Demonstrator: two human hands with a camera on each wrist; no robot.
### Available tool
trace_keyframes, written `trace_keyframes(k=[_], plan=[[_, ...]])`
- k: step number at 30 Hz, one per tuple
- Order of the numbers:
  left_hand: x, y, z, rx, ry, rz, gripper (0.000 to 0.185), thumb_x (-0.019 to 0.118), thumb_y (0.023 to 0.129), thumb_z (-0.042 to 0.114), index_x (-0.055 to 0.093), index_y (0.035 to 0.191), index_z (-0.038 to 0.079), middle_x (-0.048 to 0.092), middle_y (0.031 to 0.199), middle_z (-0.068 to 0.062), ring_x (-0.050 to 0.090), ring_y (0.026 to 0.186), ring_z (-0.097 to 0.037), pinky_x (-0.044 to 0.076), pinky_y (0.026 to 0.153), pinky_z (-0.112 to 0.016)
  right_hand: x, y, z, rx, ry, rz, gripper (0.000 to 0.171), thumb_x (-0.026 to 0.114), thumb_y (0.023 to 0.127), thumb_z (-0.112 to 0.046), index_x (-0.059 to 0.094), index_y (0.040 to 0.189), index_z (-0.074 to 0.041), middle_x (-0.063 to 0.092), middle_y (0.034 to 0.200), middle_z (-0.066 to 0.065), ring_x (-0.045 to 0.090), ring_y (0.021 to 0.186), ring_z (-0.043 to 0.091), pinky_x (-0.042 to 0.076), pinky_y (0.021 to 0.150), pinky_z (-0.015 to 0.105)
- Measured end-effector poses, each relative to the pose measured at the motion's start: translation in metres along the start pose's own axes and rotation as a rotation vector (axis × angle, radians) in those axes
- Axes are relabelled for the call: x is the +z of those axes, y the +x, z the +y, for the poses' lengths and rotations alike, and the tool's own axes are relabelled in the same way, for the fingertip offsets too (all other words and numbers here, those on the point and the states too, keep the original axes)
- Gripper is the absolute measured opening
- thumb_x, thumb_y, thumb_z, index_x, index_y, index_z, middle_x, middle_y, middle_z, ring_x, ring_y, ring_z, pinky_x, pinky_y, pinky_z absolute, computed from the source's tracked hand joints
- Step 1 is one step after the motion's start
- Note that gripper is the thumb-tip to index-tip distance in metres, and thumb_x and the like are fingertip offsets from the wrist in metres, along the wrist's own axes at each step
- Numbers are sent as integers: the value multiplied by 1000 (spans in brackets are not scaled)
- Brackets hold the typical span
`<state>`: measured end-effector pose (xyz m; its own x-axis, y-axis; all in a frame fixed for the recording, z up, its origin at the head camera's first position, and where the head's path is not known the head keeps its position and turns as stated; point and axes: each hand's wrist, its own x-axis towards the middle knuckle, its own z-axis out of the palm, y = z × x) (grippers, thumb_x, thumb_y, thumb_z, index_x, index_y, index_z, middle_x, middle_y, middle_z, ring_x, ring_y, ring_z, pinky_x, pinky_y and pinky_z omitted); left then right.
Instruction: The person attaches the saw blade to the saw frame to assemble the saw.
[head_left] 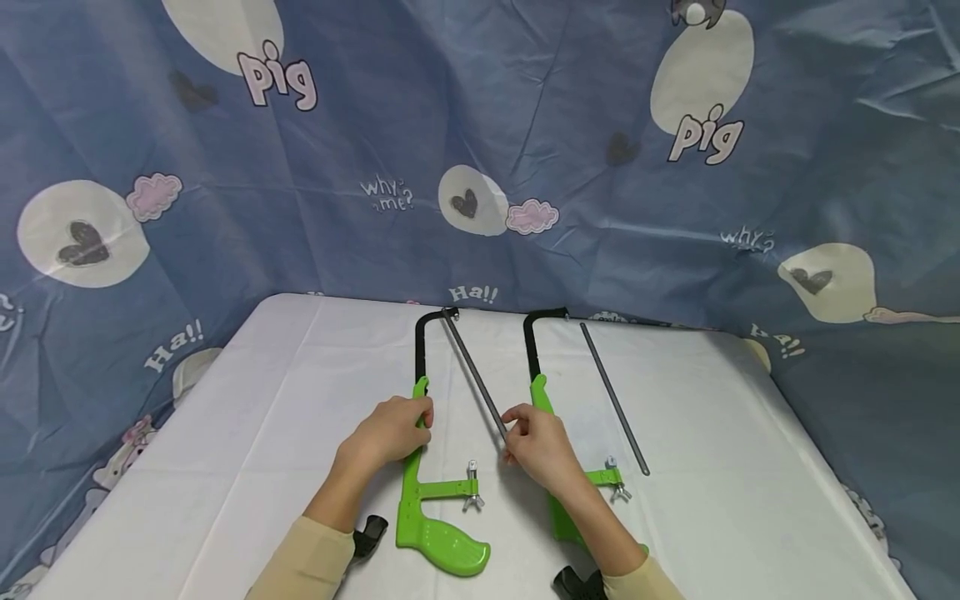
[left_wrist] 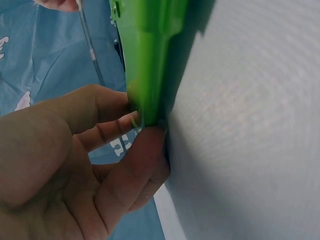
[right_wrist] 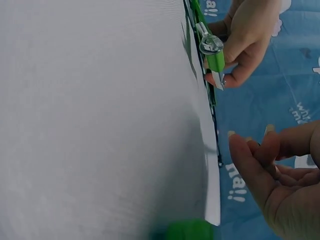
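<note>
A hacksaw frame (head_left: 453,546) with a green handle and a black front bow lies on the white table. My left hand (head_left: 392,429) grips its green bar; in the left wrist view, thumb and fingers close around the bar's edge. My right hand (head_left: 542,450) pinches the near end of a thin grey saw blade (head_left: 476,371). The blade slants away, its far end at the tip of the black bow. The frame's near arm carries a bolt with a wing nut (head_left: 473,503), apart from the blade. In the right wrist view the pinched end is hidden behind the fingers.
A second green and black hacksaw frame (head_left: 542,393) lies to the right, partly under my right forearm. Further right lies another grey blade (head_left: 615,400). Behind the white table (head_left: 300,450) hangs a blue printed cloth (head_left: 375,125).
</note>
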<state>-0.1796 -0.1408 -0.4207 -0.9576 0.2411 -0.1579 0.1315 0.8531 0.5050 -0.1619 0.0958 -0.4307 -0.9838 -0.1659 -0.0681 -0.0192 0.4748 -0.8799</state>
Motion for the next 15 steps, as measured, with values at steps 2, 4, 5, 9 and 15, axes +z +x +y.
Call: trace_keyframes(k=[2,4,5,9,15], plan=[[0,0,0,1,-2,2,9,64,87,6,59,85,14,55,75,-2,50,66,-17,38,56,-28,-1,-1,-1,8,-5,7,31,52,85,6,64,113,2,64,70,11,66,59,19,53,58,30],[0,0,0,1,-2,6,10,64,86,6,59,85,14,55,75,-2,50,67,-17,38,56,-28,-3,0,-1,17,-9,15,31,52,85,6,64,113,2,64,69,10,66,58,19,53,58,30],[0,0,0,1,-2,9,10,64,86,6,59,85,14,55,75,-2,50,67,-17,38,56,-28,-4,0,0,19,-13,19,31,52,85,6,64,113,2,64,69,10,66,58,19,53,59,30],[0,-1,1,1,0,10,11,64,87,6,58,84,15,55,75,-2,50,66,-17,38,55,-28,-8,3,4,38,9,23,30,53,83,7,65,111,3,64,68,9,66,57,18,55,59,32],[1,0,2,-2,7,15,11,65,87,7,58,84,15,55,75,-3,50,67,-17,38,56,-28,-11,5,7,62,118,25,30,54,84,7,65,112,5,65,69,12,66,57,20,57,61,36]])
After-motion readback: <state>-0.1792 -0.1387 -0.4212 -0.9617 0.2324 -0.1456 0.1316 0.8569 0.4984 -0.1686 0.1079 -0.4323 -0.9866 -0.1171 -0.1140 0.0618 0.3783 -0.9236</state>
